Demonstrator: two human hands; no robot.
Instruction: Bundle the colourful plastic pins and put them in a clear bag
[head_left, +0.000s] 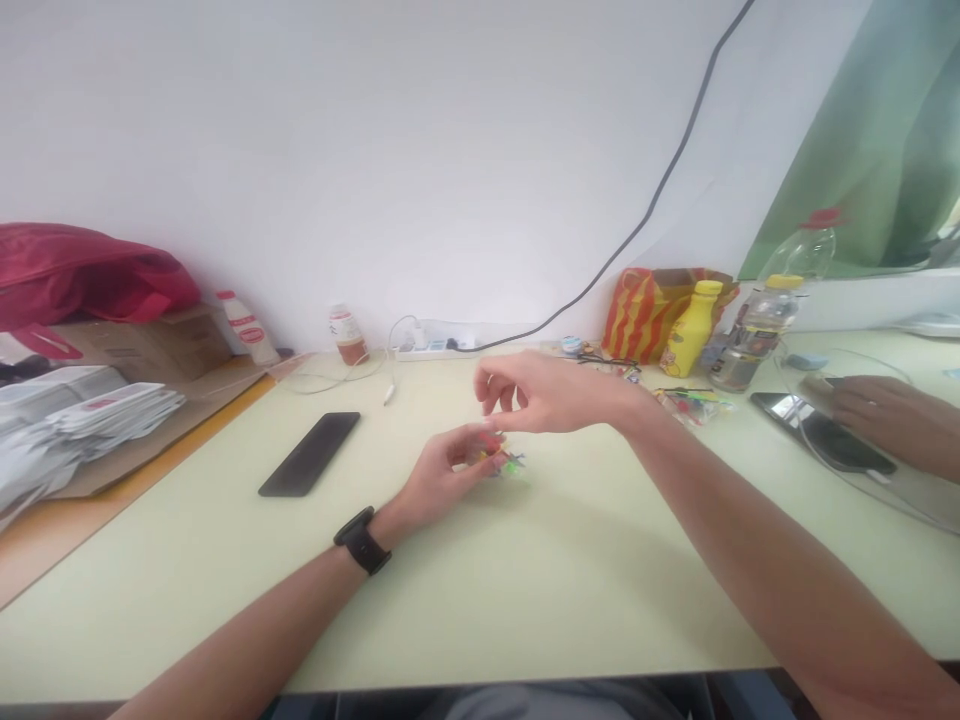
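Note:
My left hand [442, 468], with a black watch [364, 540] on its wrist, rests low over the table's middle. Its thumb and fingers close around a small clump of multicoloured pieces [504, 457], red, green and blue; blur hides their exact kind. Just above and to the right hovers my right hand [544, 390], palm down. Its fingers are bent and spaced apart, the thumb close to the clump's top, and nothing shows between them.
A black phone [310, 455] lies left on the pale table [480, 610]. Behind are a power strip [431, 347], bottles, a red-yellow bag [630, 310] and a clear packet of colourful bits [694, 405]. Another person's hand [892, 415] is right, by a cabled phone [821, 430].

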